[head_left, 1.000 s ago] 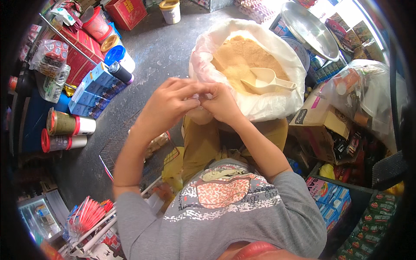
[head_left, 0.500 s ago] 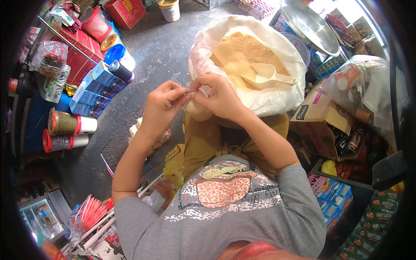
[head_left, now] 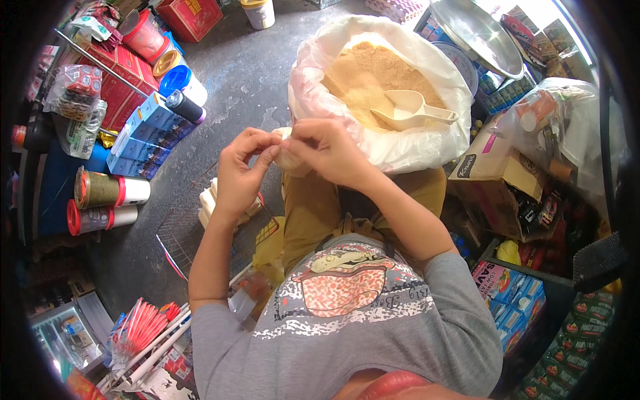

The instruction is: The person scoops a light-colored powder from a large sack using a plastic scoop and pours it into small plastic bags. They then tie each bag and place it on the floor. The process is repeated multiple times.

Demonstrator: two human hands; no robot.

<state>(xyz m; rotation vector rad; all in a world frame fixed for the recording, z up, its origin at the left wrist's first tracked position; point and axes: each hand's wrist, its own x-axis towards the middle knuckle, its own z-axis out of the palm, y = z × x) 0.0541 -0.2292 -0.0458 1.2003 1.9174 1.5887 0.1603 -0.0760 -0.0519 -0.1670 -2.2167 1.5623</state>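
Observation:
Between my two hands hangs a small clear plastic bag [head_left: 291, 163] with pale tan contents, pinched at its top. My left hand [head_left: 250, 167] grips one side of the bag's neck between thumb and fingertips. From the other side, my right hand [head_left: 328, 148] pinches the neck, its fingers curled and partly covering the bag. Just beyond stands a big white plastic-lined sack [head_left: 433, 157], opened wide and full of light brown grains [head_left: 363, 77] that look like brown sugar. A cream-coloured scoop [head_left: 417, 112] lies on the grains.
On the floor at left is a wire basket [head_left: 183, 217] holding pale filled bags [head_left: 212, 200]. Tubs and blue boxes [head_left: 150, 137] line the left side. A weighing scale with a metal pan [head_left: 477, 37] stands behind the sack. An open cardboard box [head_left: 490, 177] sits at right.
Both hands have shifted slightly left with the small bag. My left fingers have changed their hold near its neck, and more of the bag now shows between the hands.

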